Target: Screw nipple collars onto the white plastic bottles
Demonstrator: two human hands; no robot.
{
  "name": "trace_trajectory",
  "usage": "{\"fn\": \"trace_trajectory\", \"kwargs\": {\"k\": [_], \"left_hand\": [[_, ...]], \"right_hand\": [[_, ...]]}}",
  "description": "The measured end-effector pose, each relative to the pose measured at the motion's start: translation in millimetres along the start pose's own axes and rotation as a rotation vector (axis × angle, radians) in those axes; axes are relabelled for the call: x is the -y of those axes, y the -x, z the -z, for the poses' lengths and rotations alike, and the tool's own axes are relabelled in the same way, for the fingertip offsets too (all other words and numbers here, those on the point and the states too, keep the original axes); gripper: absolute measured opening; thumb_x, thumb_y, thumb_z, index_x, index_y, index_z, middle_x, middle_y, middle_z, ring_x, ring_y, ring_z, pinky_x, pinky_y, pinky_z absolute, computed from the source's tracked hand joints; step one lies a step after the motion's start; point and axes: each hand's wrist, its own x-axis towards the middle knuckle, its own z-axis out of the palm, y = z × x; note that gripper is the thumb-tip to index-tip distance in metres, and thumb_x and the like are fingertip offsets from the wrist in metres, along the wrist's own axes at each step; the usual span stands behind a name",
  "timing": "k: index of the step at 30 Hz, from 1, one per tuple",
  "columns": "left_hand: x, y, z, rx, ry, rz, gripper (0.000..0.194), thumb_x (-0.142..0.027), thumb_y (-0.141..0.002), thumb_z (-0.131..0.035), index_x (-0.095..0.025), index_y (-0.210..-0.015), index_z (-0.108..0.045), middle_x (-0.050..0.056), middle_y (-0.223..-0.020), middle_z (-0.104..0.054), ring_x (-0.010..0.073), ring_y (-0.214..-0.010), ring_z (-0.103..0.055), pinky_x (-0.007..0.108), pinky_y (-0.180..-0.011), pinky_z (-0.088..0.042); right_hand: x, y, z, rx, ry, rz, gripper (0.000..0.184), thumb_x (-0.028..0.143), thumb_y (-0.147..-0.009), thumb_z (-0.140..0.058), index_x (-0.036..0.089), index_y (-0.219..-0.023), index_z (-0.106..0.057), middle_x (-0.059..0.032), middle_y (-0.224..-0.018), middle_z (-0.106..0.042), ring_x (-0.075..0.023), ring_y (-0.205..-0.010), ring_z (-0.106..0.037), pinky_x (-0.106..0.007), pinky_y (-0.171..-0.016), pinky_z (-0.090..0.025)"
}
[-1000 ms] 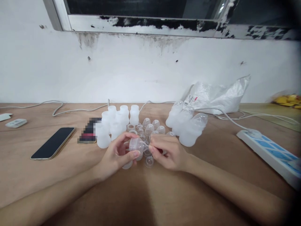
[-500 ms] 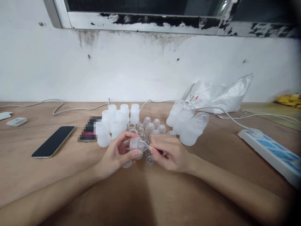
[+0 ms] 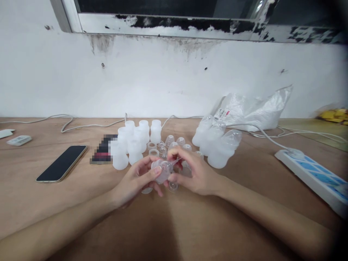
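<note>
Translucent ribbed plastic collar (image 3: 162,171) with a clear teat sits pinched between both hands just above the brown wooden tabletop (image 3: 81,203). Left hand (image 3: 137,179) grips it from the side, thumb on top; right hand (image 3: 191,172) closes fingertips on the clear tip poking out. Loose clear domed caps (image 3: 176,143) and small rings lie just behind the hands. Upright white plastic bottles (image 3: 136,143) stand behind to the left, capped bottles lying on their sides (image 3: 217,143) to the right. A black smartphone (image 3: 62,163) rests well apart on the left, a white power strip (image 3: 312,175) far right
</note>
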Motion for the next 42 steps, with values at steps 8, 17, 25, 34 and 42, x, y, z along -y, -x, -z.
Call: {"fn": "trace_trajectory", "kwargs": {"k": [8,17,25,34,42], "left_hand": [[0.1,-3.3,1.2,-0.062,-0.011,0.038,0.024,-0.031,-0.079,-0.058,-0.015,-0.095,-0.049,0.002,-0.080,-0.053,0.0105,-0.067,-0.053,0.023,-0.053,-0.052],[-37.8,7.6,-1.8,-0.291,-0.883,-0.122,0.042,-0.048,-0.079,-0.050,-0.021,-0.109,-0.038,0.009,-0.112,-0.049,0.0174,-0.079,-0.057,0.026,-0.051,-0.049],[-52.0,-6.7,49.7,-0.644,-2.114,-0.419,0.048,-0.054,-0.075,-0.051,-0.010,-0.092,-0.061,0.016,-0.102,-0.051,0.0328,-0.097,-0.045,0.044,-0.079,-0.040],[-42.5,-11.3,59.1,-0.626,-2.198,-0.315,0.050,-0.057,-0.073,-0.052,-0.010,-0.084,-0.068,0.017,-0.103,-0.053,0.0352,-0.098,-0.045,0.045,-0.076,-0.039],[-47.4,-10.3,57.7,-0.645,-2.012,-0.359,0.044,-0.055,-0.071,-0.055,-0.012,-0.077,-0.065,0.012,-0.099,-0.056,0.0314,-0.096,-0.046,0.043,-0.079,-0.040]], "right_hand": [[1.0,-2.0,-2.9,0.095,-0.029,-0.091,0.038,0.025,-0.073,-0.065,0.023,-0.108,-0.051,-0.0043,-0.100,-0.052,-0.0149,-0.087,-0.052,-0.031,-0.076,-0.045],[-7.0,-1.4,-3.8,-0.032,-0.267,-0.327,0.033,0.031,-0.073,-0.062,0.024,-0.102,-0.048,-0.0040,-0.104,-0.053,-0.0158,-0.084,-0.055,-0.030,-0.070,-0.049],[-24.9,-3.5,-6.0,-0.103,-0.453,-0.406,0.039,0.027,-0.068,-0.066,0.026,-0.103,-0.047,-0.0041,-0.111,-0.044,-0.0127,-0.078,-0.055,-0.028,-0.067,-0.051],[-25.2,-2.5,-4.4,-0.052,-0.440,-0.416,0.038,0.024,-0.071,-0.063,0.027,-0.104,-0.045,-0.0029,-0.100,-0.051,-0.0124,-0.073,-0.054,-0.029,-0.066,-0.049],[-25.5,-4.4,-3.2,-0.049,-0.458,-0.431,0.038,0.023,-0.071,-0.063,0.026,-0.104,-0.044,-0.0024,-0.101,-0.051,-0.0109,-0.070,-0.054,-0.029,-0.065,-0.048]]}}
